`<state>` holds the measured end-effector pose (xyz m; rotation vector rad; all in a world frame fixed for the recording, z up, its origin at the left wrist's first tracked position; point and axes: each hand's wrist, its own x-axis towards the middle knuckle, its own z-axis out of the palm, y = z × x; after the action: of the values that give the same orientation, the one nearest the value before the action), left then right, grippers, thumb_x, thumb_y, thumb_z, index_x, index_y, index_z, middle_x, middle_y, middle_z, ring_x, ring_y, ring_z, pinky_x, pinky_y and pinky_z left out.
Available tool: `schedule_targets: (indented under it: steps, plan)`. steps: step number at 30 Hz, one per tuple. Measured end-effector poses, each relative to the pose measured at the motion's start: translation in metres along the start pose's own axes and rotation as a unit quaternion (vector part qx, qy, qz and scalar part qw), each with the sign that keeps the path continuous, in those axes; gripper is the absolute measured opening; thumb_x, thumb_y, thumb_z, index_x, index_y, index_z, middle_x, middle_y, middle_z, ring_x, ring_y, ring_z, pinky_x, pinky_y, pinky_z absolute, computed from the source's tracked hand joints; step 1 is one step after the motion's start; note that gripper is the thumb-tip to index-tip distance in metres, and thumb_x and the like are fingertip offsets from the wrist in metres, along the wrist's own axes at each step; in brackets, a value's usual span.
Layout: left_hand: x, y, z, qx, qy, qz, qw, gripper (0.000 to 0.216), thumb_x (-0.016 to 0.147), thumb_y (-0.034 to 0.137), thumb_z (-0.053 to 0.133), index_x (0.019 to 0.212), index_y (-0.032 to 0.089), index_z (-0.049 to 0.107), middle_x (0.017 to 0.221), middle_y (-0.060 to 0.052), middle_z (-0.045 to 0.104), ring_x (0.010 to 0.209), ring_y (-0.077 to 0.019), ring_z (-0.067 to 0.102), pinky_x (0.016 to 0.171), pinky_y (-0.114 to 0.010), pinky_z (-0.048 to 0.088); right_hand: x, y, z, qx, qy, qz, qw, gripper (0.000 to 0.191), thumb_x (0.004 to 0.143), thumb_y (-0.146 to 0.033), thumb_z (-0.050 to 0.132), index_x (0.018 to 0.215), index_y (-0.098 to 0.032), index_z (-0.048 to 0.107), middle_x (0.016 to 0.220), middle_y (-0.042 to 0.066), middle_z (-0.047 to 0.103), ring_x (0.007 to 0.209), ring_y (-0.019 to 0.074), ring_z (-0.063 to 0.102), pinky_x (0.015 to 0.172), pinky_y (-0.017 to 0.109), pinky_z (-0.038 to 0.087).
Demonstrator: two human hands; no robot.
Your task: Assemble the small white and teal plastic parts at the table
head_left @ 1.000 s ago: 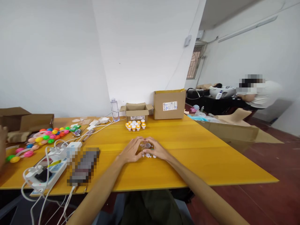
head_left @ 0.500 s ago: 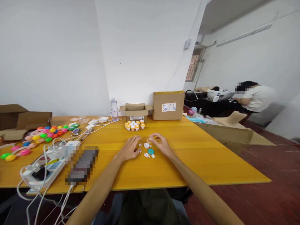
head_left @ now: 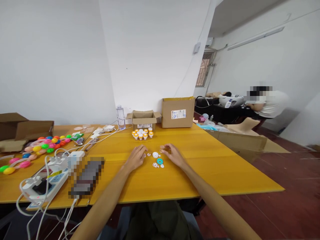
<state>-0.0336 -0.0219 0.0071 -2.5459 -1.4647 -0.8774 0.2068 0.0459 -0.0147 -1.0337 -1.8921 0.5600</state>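
Observation:
Both of my forearms reach onto a yellow table (head_left: 205, 166). My left hand (head_left: 136, 157) lies on the tabletop with its fingers stretched out, the fingertips beside a tiny white toothed piece (head_left: 149, 154). My right hand (head_left: 173, 154) hovers low over the table, its fingers curled with thumb and forefinger close together near a very small pale bit; what they grip is too small to name. Between the hands lie a white round disc (head_left: 155, 154), a teal ring (head_left: 160, 161) and a small white perforated piece (head_left: 155, 165).
Behind the parts stand several orange-and-white caps (head_left: 141, 134), an open small carton (head_left: 143, 118), a larger carton (head_left: 178, 112) and a water bottle (head_left: 120, 116). At left are a power strip with cables (head_left: 50, 173), coloured balls (head_left: 47, 145) and cardboard boxes (head_left: 26, 128). Another person (head_left: 266, 103) works at the back right.
My hands were cupped together over the small parts; they have drawn apart, left hand to the left and right hand to the right, uncovering the disc and teal ring.

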Motion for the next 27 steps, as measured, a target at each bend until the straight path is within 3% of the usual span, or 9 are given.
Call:
schedule_targets:
  steps: [3, 6, 12, 16, 27]
  plan:
    - [0.002, -0.002, 0.000, 0.003, -0.002, -0.003, 1.000, 0.035, 0.080, -0.003, 0.036, 0.096, 0.022, 0.054, 0.097, -0.004, 0.061, 0.097, -0.0198, 0.056, 0.087, -0.034, 0.044, -0.016, -0.002, -0.006, 0.000, 0.016, -0.012, 1.000, 0.020, 0.082, -0.040, 0.061, 0.092, -0.023, 0.058, 0.098, 0.007, 0.066, 0.095, 0.0235, 0.063, 0.086, 0.039, 0.051]
    - [0.003, 0.004, -0.003, -0.005, 0.003, 0.003, 1.000, 0.034, 0.081, -0.002, 0.035, 0.097, 0.022, 0.054, 0.095, -0.004, 0.061, 0.095, -0.0202, 0.055, 0.086, -0.034, 0.043, -0.035, -0.013, -0.014, 0.010, -0.014, -0.041, 0.999, 0.016, 0.085, -0.039, 0.057, 0.091, -0.024, 0.058, 0.096, 0.005, 0.064, 0.095, 0.0221, 0.062, 0.088, 0.038, 0.050]
    - [0.003, 0.031, -0.006, -0.041, -0.039, 0.073, 0.996, 0.013, 0.089, 0.018, 0.046, 0.098, 0.022, 0.055, 0.102, -0.006, 0.061, 0.096, -0.0218, 0.053, 0.088, -0.036, 0.040, -0.051, -0.038, -0.018, 0.004, -0.111, -0.093, 0.990, 0.010, 0.086, -0.033, 0.061, 0.085, -0.023, 0.061, 0.092, 0.004, 0.060, 0.088, 0.0197, 0.060, 0.083, 0.034, 0.050]
    - [0.003, 0.042, -0.004, -0.048, -0.082, 0.105, 0.990, 0.014, 0.088, 0.032, 0.052, 0.097, 0.022, 0.057, 0.105, -0.006, 0.060, 0.099, -0.0226, 0.052, 0.089, -0.037, 0.039, -0.052, -0.040, -0.015, -0.027, -0.133, -0.115, 0.984, 0.006, 0.088, -0.027, 0.058, 0.084, -0.024, 0.060, 0.094, 0.004, 0.058, 0.091, 0.0197, 0.058, 0.086, 0.035, 0.048]
    - [0.002, 0.037, -0.004, -0.044, -0.094, 0.075, 0.992, 0.013, 0.087, 0.021, 0.047, 0.095, 0.023, 0.056, 0.098, -0.005, 0.063, 0.097, -0.0213, 0.055, 0.096, -0.038, 0.039, -0.051, -0.040, -0.015, 0.000, -0.148, -0.123, 0.981, 0.008, 0.091, -0.024, 0.053, 0.087, -0.023, 0.060, 0.093, 0.004, 0.060, 0.090, 0.0190, 0.059, 0.084, 0.034, 0.049]
